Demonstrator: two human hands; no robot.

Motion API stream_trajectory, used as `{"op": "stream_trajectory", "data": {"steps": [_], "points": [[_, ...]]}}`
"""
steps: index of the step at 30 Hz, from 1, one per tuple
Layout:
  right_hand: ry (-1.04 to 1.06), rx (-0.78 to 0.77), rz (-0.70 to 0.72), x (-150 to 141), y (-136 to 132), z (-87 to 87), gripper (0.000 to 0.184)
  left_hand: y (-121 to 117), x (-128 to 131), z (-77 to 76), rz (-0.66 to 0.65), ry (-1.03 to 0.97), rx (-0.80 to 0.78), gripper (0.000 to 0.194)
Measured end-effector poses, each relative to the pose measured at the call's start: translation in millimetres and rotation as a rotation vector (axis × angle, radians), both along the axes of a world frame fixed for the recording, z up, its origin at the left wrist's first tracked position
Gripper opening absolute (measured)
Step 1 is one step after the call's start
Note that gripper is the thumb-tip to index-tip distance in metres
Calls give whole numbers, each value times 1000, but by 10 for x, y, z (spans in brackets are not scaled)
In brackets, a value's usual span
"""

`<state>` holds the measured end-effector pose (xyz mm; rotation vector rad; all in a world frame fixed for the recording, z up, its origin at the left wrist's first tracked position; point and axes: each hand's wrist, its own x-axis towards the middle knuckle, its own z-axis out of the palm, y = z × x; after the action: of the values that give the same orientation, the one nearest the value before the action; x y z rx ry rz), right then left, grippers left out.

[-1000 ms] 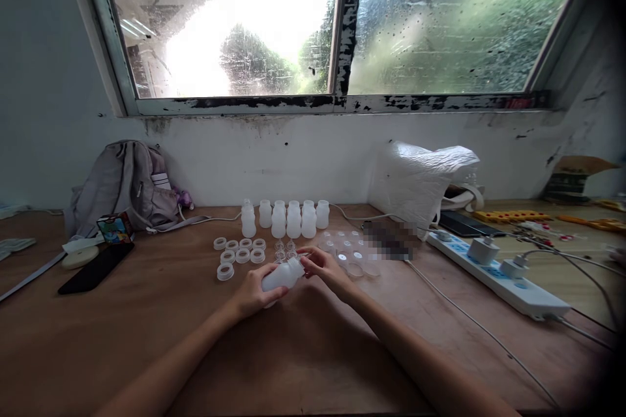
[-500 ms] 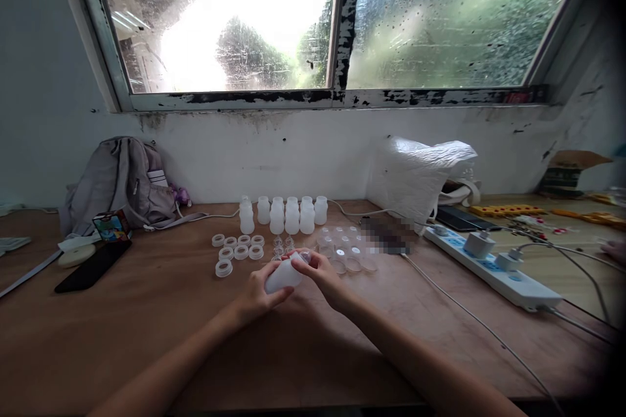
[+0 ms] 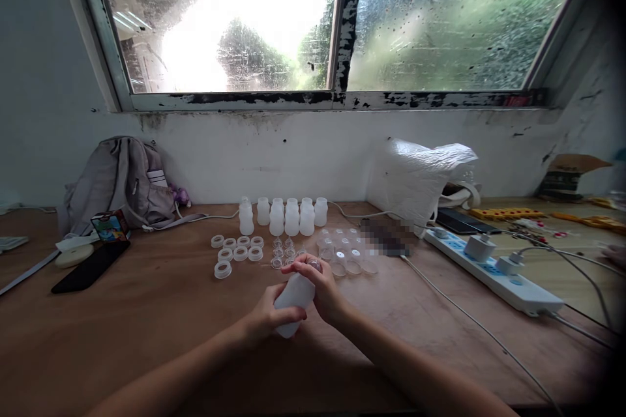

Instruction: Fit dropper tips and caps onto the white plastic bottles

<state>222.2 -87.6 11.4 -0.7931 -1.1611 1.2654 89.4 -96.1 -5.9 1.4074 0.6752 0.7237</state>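
Observation:
My left hand [image 3: 271, 314] is wrapped round the body of a frosted white baby bottle [image 3: 295, 296], which leans with its top toward the right. Over the bottle's top end, my right hand [image 3: 325, 290] has its fingers closed, and a clear dome-like piece [image 3: 314, 265] shows between them. How that piece sits on the bottle is hidden by the fingers. Just beyond the hands lie small clear bottle teats [image 3: 277, 253]. To their left are several translucent screw rings [image 3: 240, 253], and to their right several clear caps [image 3: 353, 267].
More frosted bottles [image 3: 292, 218] stand in rows near the wall; the leftmost has a top on it. A blurred-out dark object [image 3: 391, 234] with a cable lies right of the caps. Farther right is a power strip [image 3: 493, 270]; at left are a black phone [image 3: 90, 267] and grey backpack [image 3: 117, 176].
Both hands have brought the bottle closer to me and slightly right, tipping it more upright. My right hand's fingers now reach over its top, and more of the teats show.

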Motion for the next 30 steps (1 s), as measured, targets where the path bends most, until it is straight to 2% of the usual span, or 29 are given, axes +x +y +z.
{"op": "stream_trajectory", "data": {"steps": [3,6,10,14,16,19,21,23,26,30], "points": [[-8,31,-44,-7,-1,-23,19,-35,12,36,127,134,276,29],[-28,53,-44,0,-28,-2,19,-58,-6,54,176,242,520,40],[-106,132,-17,14,-67,65,19,-20,-41,-18,238,328,759,56],[-309,154,53,95,37,118,23,154,-137,-77,303,411,965,56],[-400,153,6,208,169,131,28,264,-214,-63,297,460,1019,54],[-553,187,-156,492,406,152,32,404,-335,-34,322,534,1044,52],[-811,231,-316,717,536,168,29,469,-397,-34,333,586,1041,51],[-1142,201,-435,906,615,171,27,509,-436,-48,339,621,1027,49],[-1468,27,-477,1031,646,134,32,527,-454,-68,344,631,1015,49],[-1622,-80,-401,974,622,54,34,515,-448,-71,316,656,1037,47]]}}
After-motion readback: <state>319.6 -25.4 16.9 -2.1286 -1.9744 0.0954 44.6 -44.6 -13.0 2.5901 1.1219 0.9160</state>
